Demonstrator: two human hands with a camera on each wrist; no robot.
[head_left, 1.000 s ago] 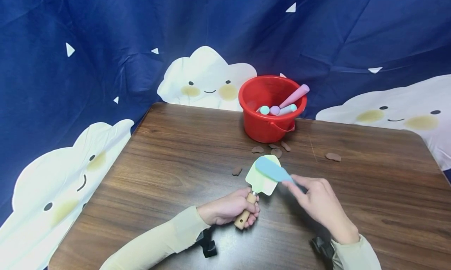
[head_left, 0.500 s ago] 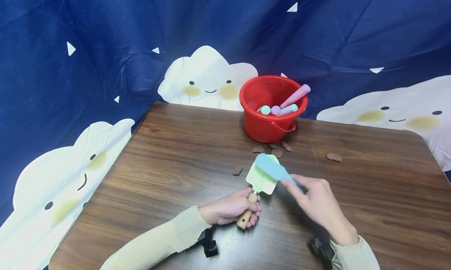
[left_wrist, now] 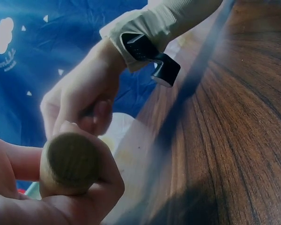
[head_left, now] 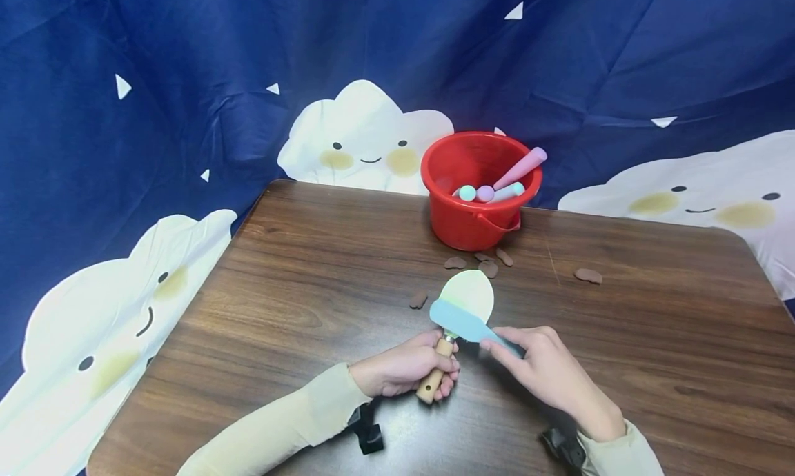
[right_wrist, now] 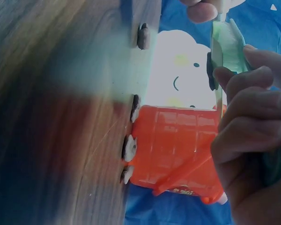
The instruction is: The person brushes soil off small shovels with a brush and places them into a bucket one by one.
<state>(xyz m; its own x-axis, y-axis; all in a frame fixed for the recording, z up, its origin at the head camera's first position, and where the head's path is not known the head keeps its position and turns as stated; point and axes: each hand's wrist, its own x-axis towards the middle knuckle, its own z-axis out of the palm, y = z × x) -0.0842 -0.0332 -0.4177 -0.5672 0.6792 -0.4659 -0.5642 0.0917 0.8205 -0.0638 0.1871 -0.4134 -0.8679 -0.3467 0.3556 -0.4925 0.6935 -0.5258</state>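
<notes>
In the head view my left hand [head_left: 406,367] grips the wooden handle [head_left: 435,372] of a small garden trowel, its pale green blade [head_left: 470,294] angled up and away. A light blue spatula [head_left: 461,321] lies across the lower part of that blade, and my right hand [head_left: 553,372] holds it by its handle end. The left wrist view shows the round butt of the handle [left_wrist: 72,161] inside my curled left fingers. In the right wrist view a dark flat piece [right_wrist: 210,71] is seen against the side of the green trowel; whether it sticks there is unclear.
A red bucket [head_left: 462,224] stands at the table's back, with several pastel-handled tools [head_left: 522,169] inside. Flat brown pieces [head_left: 487,269] lie before it, one more at the right [head_left: 588,276] and one left of the blade [head_left: 418,299]. Behind the wooden table [head_left: 298,269] hangs a blue cloud-patterned cloth.
The blue spatula has slid down the trowel blade toward the handle, baring the blade's tip. My right hand has moved toward me and slightly left; the left has barely moved.
</notes>
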